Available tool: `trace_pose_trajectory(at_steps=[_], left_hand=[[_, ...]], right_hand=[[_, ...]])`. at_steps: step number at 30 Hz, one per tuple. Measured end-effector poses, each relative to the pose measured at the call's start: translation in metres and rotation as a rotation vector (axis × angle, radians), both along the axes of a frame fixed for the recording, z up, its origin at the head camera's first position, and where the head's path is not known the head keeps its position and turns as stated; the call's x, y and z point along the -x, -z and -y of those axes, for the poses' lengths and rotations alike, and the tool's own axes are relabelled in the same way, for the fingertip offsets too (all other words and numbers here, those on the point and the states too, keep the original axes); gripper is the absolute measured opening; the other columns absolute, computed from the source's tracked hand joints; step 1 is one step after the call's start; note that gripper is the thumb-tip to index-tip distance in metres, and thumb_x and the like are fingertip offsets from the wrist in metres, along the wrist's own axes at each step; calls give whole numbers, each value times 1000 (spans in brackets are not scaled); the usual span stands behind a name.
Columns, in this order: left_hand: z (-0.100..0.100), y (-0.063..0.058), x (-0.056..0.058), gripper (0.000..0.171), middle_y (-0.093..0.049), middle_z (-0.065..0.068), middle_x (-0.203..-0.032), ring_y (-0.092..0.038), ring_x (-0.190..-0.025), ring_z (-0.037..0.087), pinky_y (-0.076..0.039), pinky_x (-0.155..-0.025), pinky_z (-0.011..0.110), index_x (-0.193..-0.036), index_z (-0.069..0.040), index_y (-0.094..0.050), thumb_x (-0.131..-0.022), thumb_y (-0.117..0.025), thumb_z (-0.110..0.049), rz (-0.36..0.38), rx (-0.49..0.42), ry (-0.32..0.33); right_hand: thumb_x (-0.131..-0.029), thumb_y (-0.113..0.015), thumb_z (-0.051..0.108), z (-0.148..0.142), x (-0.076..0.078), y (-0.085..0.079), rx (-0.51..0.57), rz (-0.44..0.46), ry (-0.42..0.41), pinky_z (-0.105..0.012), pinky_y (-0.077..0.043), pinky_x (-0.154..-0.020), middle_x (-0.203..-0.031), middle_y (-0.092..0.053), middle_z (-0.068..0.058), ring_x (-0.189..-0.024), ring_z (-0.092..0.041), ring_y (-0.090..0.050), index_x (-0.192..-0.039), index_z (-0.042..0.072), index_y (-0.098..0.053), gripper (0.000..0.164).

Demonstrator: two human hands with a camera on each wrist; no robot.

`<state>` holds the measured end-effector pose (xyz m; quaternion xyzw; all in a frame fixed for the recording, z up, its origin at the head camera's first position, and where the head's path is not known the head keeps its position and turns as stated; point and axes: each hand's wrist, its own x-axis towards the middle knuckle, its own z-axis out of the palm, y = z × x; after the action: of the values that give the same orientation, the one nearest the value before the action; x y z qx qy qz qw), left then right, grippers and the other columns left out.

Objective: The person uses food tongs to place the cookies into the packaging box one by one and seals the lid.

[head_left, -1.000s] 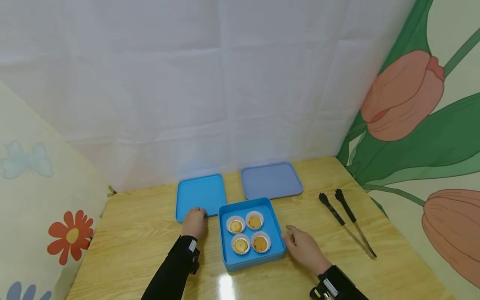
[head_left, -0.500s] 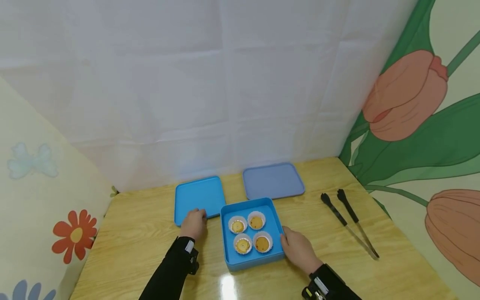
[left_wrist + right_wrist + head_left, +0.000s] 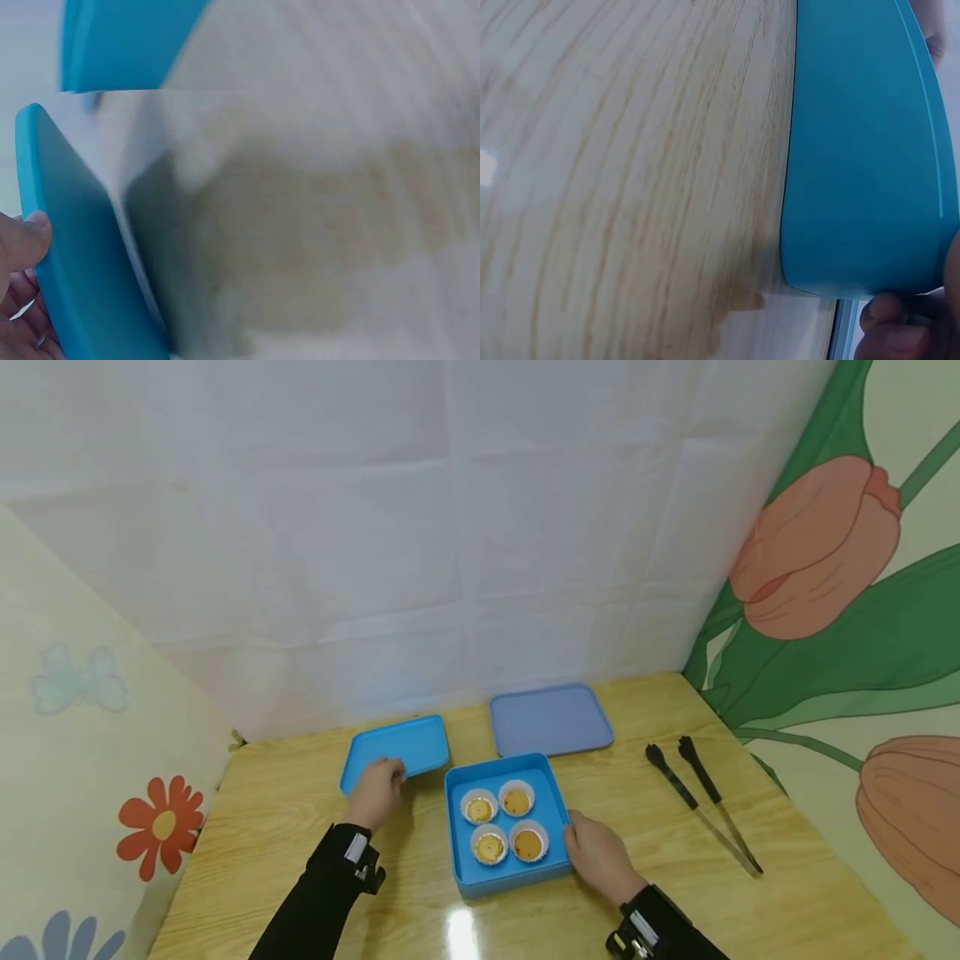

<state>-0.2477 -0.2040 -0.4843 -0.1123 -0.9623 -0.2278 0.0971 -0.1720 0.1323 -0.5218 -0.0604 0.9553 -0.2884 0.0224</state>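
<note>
A square blue box [image 3: 510, 884] stands mid-table in the head view, with several small cakes [image 3: 490, 848] in white paper cups inside. My right hand [image 3: 602, 862] holds the box at its front right corner; in the right wrist view its fingers [image 3: 896, 337] curl at the corner of the box wall. To the left, my left hand [image 3: 375, 795] pinches the near edge of a flat blue lid [image 3: 401, 745]. The lid is tilted, its near edge raised above the table. In the left wrist view the thumb [image 3: 28, 241] lies over the lid's rim, fingers behind it.
A periwinkle lid [image 3: 551, 720] lies behind the box, close to the white backdrop [image 3: 360, 543]. Long tongs [image 3: 697, 802] with black ends rest spread on the wooden table [image 3: 262, 860] at the right. Painted walls border both sides.
My left hand has raised the blue lid's near edge and shifted slightly left. My right hand has come in from the right to the box and taken hold of its corner.
</note>
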Motion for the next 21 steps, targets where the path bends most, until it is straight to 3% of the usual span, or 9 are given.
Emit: trace_pose_trajectory(at_steps=[6, 13, 17, 21], left_hand=[[-3, -34, -5, 11, -55, 12, -89, -54, -77, 25, -45, -66, 36, -97, 1, -61, -88, -55, 0, -13, -67, 10], [-4, -63, -9, 13, -53, 14, -88, -48, -71, 23, -40, -61, 36, -99, 4, -58, -89, -53, -2, -1, -212, -4], [-3, -79, -17, 15, -54, 17, -92, -51, -77, 27, -43, -64, 38, -103, 3, -55, -92, -50, -6, 31, -305, -29], [-6, -96, -30, 16, -56, 19, -96, -53, -87, 31, -45, -68, 41, -104, 2, -54, -93, -49, -9, 36, -387, -38]], right_hand=[[-92, -48, 14, 1, -1, 1, 6, -13, 5, -44, -48, -77, -101, -64, -13, -90, -26, -61, -110, -2, -58, 26], [-93, -47, 17, 1, -1, -3, 11, -4, 16, -44, -47, -79, -105, -63, -14, -95, -27, -60, -114, -2, -57, 29], [-93, -49, 18, 1, -2, -5, 2, -16, 21, -46, -46, -82, -110, -60, -17, -100, -30, -58, -118, -4, -55, 34], [-90, -53, 20, 0, -2, -9, -39, -93, 32, -45, -45, -82, -108, -57, -19, -101, -32, -54, -121, -7, -52, 41]])
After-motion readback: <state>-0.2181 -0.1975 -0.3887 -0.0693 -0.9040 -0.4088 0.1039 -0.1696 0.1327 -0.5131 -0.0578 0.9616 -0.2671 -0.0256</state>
